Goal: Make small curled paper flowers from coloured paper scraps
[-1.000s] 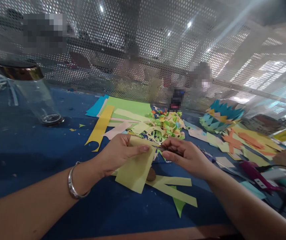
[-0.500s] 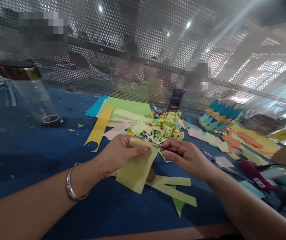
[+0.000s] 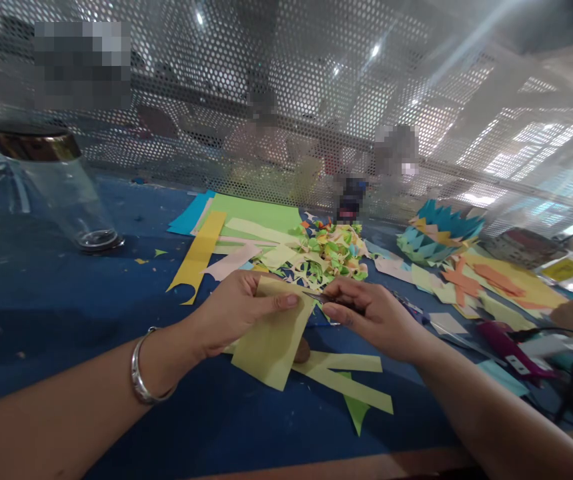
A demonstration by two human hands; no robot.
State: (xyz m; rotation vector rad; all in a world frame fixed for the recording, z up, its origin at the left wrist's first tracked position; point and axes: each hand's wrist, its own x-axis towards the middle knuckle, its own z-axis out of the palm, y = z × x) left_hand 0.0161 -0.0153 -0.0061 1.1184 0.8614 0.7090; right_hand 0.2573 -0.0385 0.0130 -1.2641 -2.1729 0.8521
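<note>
Head view: paper (image 3: 269,347) between left fingers (image 3: 277,303), scissors (image 3: 315,297) in right fingers (image 3: 345,288) at its edge

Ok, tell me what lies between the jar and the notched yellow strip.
In the head view, tiny paper scraps, one green, lie on the blue table.

Clear jar (image 3: 69,193) w/ lid (image 3: 33,143) stands L on blue tbl (image 3: 91,300), perf. metal screen (image 3: 191,73) behind.

The bare left arm (image 3: 66,407) reaches in from the left, the bare right arm (image 3: 491,400) from the right. The left hand (image 3: 236,310) pinches, its thumb (image 3: 279,303) straight on top. The right hand (image 3: 373,313) curls its fingers (image 3: 345,289), near the left hand but not touching.
</note>
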